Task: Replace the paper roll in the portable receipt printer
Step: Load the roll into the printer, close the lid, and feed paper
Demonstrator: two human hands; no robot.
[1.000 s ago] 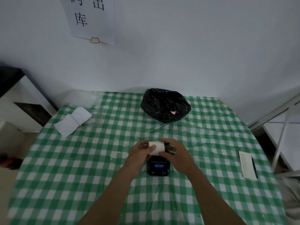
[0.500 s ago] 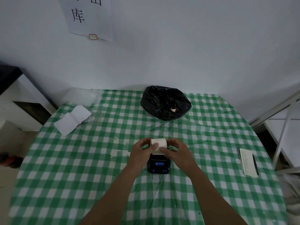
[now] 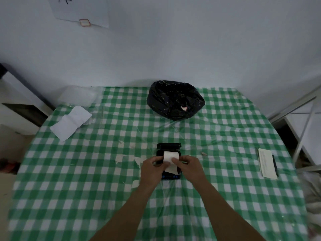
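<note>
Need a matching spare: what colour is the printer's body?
Black, with a blue strip at its near edge; printer, head view.

Left hand point(image 3: 152, 168) and right hand point(image 3: 188, 165) pinch paper roll point(image 3: 170, 158) in open printer point(image 3: 169, 153) on checked table point(image 3: 86, 180).

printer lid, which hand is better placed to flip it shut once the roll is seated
Probably right. The right hand grips only the roll edge nearest the open lid, while the left hand steadies the printer side.
</note>
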